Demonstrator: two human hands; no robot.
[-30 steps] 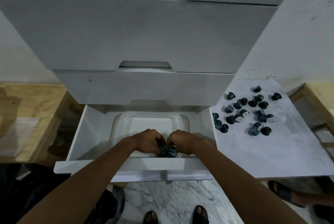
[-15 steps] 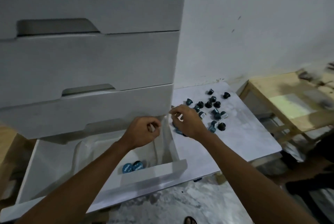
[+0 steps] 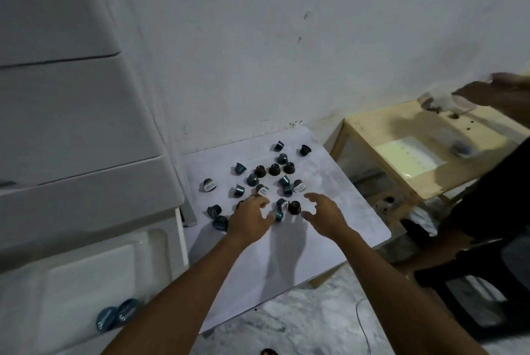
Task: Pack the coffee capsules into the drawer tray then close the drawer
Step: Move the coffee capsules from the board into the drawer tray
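Note:
Several dark blue and black coffee capsules [image 3: 274, 169] lie scattered on a white marble-look board [image 3: 329, 222] to the right of the drawer unit. My left hand [image 3: 251, 218] hovers over the near-left capsules with fingers spread and holds nothing. My right hand [image 3: 324, 212] hovers just right of a black capsule [image 3: 294, 207], fingers spread, also holding nothing. At the lower left the bottom drawer [image 3: 180, 240] stands open with a clear plastic tray [image 3: 86, 263] inside. Two blue capsules [image 3: 114, 316] lie at the tray's near edge.
The white drawer unit [image 3: 71, 125] rises at the left with its upper drawers closed. A wooden table [image 3: 401, 159] stands at the right, where another person's arm [image 3: 493, 93] holds a blurred clear bag. The floor [image 3: 315, 320] is marble-patterned.
Both hands left the tray, where two capsules stayed, and swung right over the scattered capsules on the board. The view turned right with them.

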